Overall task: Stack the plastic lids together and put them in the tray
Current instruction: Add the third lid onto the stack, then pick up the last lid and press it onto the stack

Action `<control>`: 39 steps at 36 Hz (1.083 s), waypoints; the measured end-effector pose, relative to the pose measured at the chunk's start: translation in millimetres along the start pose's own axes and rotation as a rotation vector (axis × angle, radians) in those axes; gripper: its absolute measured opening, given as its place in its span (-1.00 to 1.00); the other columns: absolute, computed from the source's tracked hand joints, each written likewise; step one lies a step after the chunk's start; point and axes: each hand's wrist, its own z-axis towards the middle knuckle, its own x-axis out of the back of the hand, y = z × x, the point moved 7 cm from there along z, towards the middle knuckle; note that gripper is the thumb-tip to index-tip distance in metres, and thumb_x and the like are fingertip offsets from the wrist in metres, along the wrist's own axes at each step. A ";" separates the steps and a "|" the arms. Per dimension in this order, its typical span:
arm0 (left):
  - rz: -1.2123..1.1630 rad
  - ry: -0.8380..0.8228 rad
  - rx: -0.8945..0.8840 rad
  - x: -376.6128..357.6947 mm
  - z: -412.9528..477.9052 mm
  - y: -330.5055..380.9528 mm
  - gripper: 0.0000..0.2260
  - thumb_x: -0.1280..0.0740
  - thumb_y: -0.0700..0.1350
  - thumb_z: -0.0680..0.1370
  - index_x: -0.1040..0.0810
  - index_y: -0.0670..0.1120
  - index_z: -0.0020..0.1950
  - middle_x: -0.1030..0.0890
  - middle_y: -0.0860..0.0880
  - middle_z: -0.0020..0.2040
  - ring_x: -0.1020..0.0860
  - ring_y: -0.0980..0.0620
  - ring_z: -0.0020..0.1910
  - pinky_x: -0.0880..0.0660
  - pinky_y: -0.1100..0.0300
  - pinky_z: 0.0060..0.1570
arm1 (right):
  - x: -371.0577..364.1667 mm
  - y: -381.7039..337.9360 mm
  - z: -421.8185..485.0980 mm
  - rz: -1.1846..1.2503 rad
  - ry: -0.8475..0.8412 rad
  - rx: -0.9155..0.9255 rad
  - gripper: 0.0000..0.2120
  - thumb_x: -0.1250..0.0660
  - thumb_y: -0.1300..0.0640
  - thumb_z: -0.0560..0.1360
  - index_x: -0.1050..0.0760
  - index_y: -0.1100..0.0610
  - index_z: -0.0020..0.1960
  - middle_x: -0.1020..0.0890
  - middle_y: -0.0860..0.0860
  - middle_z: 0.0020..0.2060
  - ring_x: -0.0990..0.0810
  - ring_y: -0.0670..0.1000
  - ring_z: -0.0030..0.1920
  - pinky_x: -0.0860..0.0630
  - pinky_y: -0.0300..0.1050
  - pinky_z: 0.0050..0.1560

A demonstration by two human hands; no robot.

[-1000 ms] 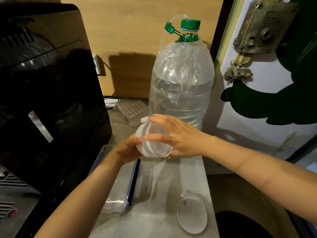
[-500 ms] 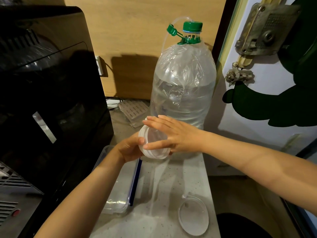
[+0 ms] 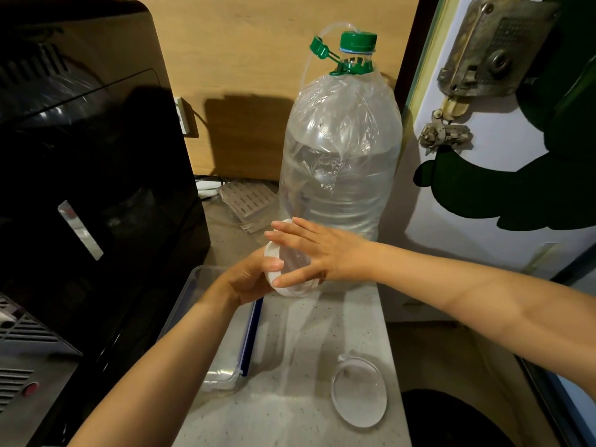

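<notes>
Stacked plastic lids [image 3: 292,287] are held in the air above the worktop [image 3: 290,366], tilted on edge, just in front of the big clear water bottle [image 3: 338,156] that stands at the worktop's back edge. The left hand [image 3: 248,279] grips the stack from the left side, its thumb laid over the near rim and its fingers curled behind, so the lids sit between thumb and fingers. The right hand [image 3: 322,253] lies flat against the stack's open face from the right, fingers straight and spread, its palm pressing the lids toward the left hand; how many lids are in the stack cannot be told. Below the left wrist, along the worktop's left edge, lies the clear tray [image 3: 206,375] with a blue strip along its right side. One more lid [image 3: 358,391] lies flat and alone near the worktop's front right corner, well apart from both hands. A black appliance [image 3: 90,188] fills the left side beside the tray.
</notes>
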 end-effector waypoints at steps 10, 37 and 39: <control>-0.034 0.080 -0.002 14.8 -9.9 -9.4 -0.32 -0.52 0.07 0.23 -0.36 -0.10 0.26 -0.63 -0.09 0.04 -0.57 -0.09 0.06 -0.54 0.07 0.02 | -10.7 -8.3 -3.6 -0.125 -0.087 -0.036 -0.23 0.07 0.33 0.44 0.37 -0.19 0.43 0.03 0.19 0.43 0.43 0.08 0.44 0.22 0.08 0.44; 0.020 0.300 0.122 -0.6 -51.9 -56.0 -0.08 -0.59 0.16 -0.02 -0.32 -0.02 0.24 -0.45 -0.10 0.06 -0.49 -0.04 -0.02 -0.56 0.15 -0.17 | -92.1 -109.6 -136.6 0.572 -0.824 -1.123 0.01 -0.24 -0.44 0.30 0.09 0.10 0.49 -0.28 0.18 0.40 -0.43 0.23 0.27 -0.44 0.05 0.14; 0.029 0.303 0.122 -5.4 -55.2 -56.1 -0.10 -0.59 0.18 -0.04 -0.35 -0.02 0.22 -0.46 -0.10 0.05 -0.49 -0.04 -0.02 -0.56 0.18 -0.19 | -99.8 -124.0 -139.3 0.551 -0.868 -1.135 0.03 -0.23 -0.44 0.30 0.09 0.13 0.49 -0.28 0.21 0.39 -0.43 0.24 0.26 -0.45 0.04 0.13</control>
